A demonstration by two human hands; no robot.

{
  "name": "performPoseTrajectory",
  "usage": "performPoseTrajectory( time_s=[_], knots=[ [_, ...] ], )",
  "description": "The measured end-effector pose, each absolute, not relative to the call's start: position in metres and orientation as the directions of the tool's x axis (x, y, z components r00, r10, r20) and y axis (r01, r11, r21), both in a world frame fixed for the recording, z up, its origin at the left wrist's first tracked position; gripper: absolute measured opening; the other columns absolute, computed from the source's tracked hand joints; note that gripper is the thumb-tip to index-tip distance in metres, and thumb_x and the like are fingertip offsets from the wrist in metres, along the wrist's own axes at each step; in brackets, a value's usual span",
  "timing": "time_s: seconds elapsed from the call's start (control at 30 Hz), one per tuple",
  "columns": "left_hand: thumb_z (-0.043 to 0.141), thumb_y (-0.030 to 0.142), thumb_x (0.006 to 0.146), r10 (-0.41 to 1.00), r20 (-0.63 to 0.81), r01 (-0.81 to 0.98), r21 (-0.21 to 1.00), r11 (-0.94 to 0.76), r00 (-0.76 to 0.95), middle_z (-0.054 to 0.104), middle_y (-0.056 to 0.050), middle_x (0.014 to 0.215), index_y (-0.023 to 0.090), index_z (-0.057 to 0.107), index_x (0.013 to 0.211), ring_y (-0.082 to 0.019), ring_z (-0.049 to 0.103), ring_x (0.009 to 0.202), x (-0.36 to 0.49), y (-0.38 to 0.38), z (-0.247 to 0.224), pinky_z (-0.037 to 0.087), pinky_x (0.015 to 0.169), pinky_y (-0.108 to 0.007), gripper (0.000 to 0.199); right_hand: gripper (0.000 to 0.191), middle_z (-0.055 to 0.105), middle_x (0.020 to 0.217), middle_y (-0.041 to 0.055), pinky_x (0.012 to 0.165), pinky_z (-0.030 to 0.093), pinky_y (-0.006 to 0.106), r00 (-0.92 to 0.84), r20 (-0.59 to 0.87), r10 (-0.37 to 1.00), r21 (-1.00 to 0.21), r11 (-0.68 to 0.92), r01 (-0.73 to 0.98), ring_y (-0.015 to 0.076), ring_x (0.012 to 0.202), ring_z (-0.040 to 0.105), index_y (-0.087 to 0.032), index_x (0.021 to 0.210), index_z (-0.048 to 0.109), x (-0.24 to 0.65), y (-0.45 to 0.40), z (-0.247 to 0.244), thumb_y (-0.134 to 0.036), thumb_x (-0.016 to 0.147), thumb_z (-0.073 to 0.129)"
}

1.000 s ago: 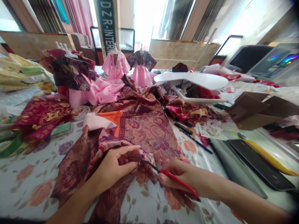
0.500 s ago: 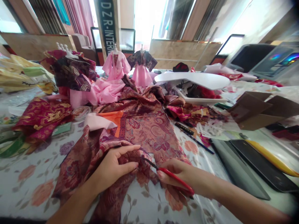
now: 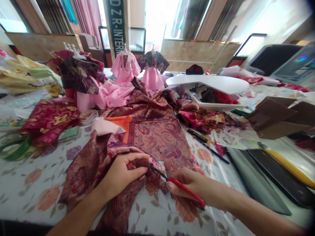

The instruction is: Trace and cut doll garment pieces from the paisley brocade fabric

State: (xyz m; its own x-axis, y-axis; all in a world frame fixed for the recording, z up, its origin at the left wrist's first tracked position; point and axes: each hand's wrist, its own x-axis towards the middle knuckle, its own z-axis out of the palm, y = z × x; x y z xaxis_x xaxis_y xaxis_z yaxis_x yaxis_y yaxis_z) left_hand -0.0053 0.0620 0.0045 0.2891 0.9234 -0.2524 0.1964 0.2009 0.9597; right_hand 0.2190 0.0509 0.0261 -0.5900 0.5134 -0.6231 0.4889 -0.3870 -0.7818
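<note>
A left hand [image 3: 124, 173] presses on a red and copper brocade cloth [image 3: 162, 141] while a right hand [image 3: 187, 183] holds red-handled scissors [image 3: 188, 191], seen through my head camera above a crowded worktable. The left thumb and forefinger are parted, with a rumpled fold of the brocade showing between them. The right hand is closed on the scissors, whose dark blades point toward the left thumb and touch the fabric; from here I cannot tell how wide the blades stand. The brocade spreads across the middle of a floral tablecloth [image 3: 145, 226], bunched under the left hand and flatter beyond it, beside an orange cloth [image 3: 126, 126] partly covered by a pale pink piece [image 3: 107, 126]. Behind, I see a miniature pink robe [image 3: 125, 70] next to a pink skirt [image 3: 152, 78] topped by a dark patterned jacket [image 3: 153, 62], each on a small stand. To the left lie a magenta and gold cloth [image 3: 51, 119] and a roll of green tape [image 3: 19, 150]; to the right, a slim blue pen [image 3: 216, 154], a long black case [image 3: 278, 173] and an open brown box [image 3: 278, 118].
</note>
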Motion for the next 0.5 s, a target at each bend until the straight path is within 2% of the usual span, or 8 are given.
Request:
performPoseTrajectory(
  time_s=[0.17,0.37,0.5],
  knots=[
    [0.067,0.02,0.071,0.923,-0.284,0.227,0.947,0.228,0.258,0.056,0.004,0.055,0.017,0.07,0.108,-0.005,0.043,0.045,-0.006,0.063,0.001,0.035,0.044,-0.015,0.036,0.055,0.048,0.041,-0.0044,0.033,0.027,0.016,-0.597,-0.632,0.495,-0.775,-0.409,0.482,0.0045,0.031,0.036,-0.018,0.058,0.043,0.218,0.049,0.028,-0.069,0.078,0.052],
    [0.069,0.022,0.072,0.912,-0.303,0.195,0.947,0.255,0.278,0.06,0.002,0.063,0.019,0.069,0.11,-0.005,0.044,0.049,-0.007,0.063,-0.003,0.038,0.049,-0.015,0.038,0.049,0.046,0.04,-0.0061,0.033,0.029,0.016,-0.602,-0.622,0.501,-0.782,-0.44,0.442,0.0061,0.031,0.039,-0.019,0.066,0.045,0.217,0.051,0.02,-0.065,0.081,0.052],
    [0.07,0.021,0.071,0.91,-0.314,0.189,0.944,0.269,0.273,0.057,0.003,0.058,0.019,0.069,0.11,-0.004,0.042,0.047,-0.008,0.064,-0.002,0.035,0.047,-0.014,0.039,0.052,0.048,0.041,-0.0052,0.033,0.029,0.014,-0.571,-0.607,0.553,-0.795,-0.41,0.448,0.0045,0.032,0.038,-0.017,0.062,0.047,0.219,0.053,0.015,-0.066,0.076,0.057]
  ],
)
